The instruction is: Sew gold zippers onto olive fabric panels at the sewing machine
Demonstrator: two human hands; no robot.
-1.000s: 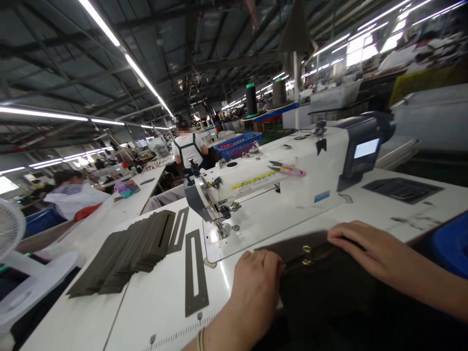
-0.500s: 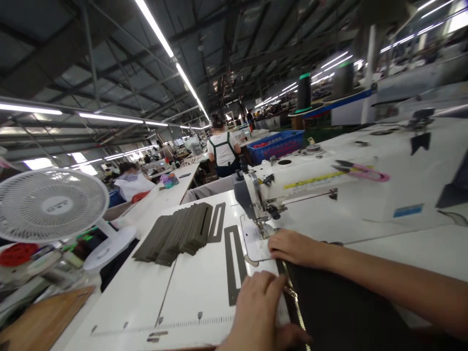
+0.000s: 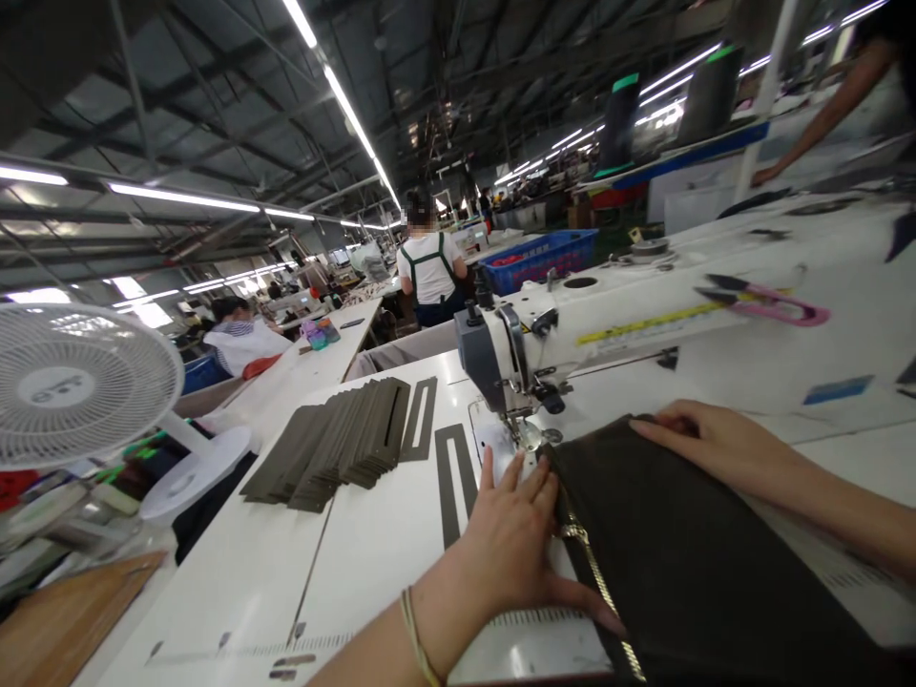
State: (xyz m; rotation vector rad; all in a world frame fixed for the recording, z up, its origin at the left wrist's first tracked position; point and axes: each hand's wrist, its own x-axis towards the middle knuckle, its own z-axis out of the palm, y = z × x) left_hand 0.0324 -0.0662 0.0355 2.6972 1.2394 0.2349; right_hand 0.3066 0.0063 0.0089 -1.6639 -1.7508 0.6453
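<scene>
My left hand point(image 3: 505, 539) lies flat with its fingers spread, fingertips just before the presser foot of the sewing machine point(image 3: 501, 358). It rests on the edge of a dark fabric piece point(image 3: 687, 553), beside a gold-toothed zipper point(image 3: 593, 563) with a metal pull. At the fabric's far edge, my right hand point(image 3: 691, 429) pinches it between thumb and fingers. Left of the needle, a dark rectangular frame piece point(image 3: 449, 477) lies partly under my left hand, and another frame piece point(image 3: 422, 420) lies close to the stack.
A fanned stack of dark pieces point(image 3: 329, 444) lies on the white table point(image 3: 386, 553). Pink-handled thread snips point(image 3: 780, 303) rest on the machine arm. A white fan point(image 3: 78, 382) stands left. Behind are a blue crate point(image 3: 540, 258) and co-workers; another person's arm point(image 3: 822, 124) reaches in top right.
My right hand has moved from beside the needle to the fabric's far edge on the right. My left hand has slid up toward the presser foot and spread. The view has shifted slightly.
</scene>
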